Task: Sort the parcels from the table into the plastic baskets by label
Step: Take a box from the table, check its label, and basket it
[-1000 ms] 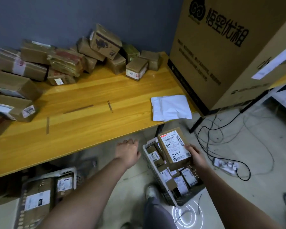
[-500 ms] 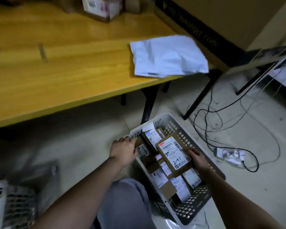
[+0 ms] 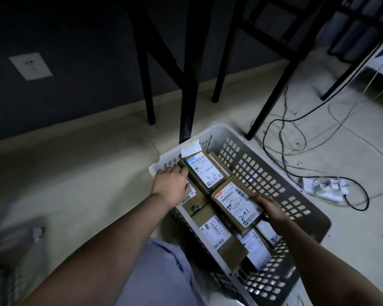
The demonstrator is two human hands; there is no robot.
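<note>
- The floor (image 3: 80,173) is pale and spreads wide on your left, with open room from the basket out to the dark wall (image 3: 75,29).
- Black table legs (image 3: 186,85) stand just past the basket's far corner; one leg comes down right at its far rim.
- The basket (image 3: 274,173) sits slantwise on the floor in front of you. Its perforated right wall rises bare, with a free strip of basket between that wall and the parcels.
- Cables (image 3: 318,151) loop over the floor to the right of the basket, running to a power strip (image 3: 323,188) near its right side.
- Your right hand (image 3: 272,206) grips the "2-41" parcel (image 3: 237,204) by its right edge, fingers curled over the top; the parcel lies tilted over the parcels packed in the basket.
- Your left hand (image 3: 170,184) rests at the basket's left rim, fingers bent against the side of the "3-2" parcel (image 3: 206,171); you cannot tell whether they grasp it.
- A wall socket (image 3: 30,66) sits low on the wall, far left.
</note>
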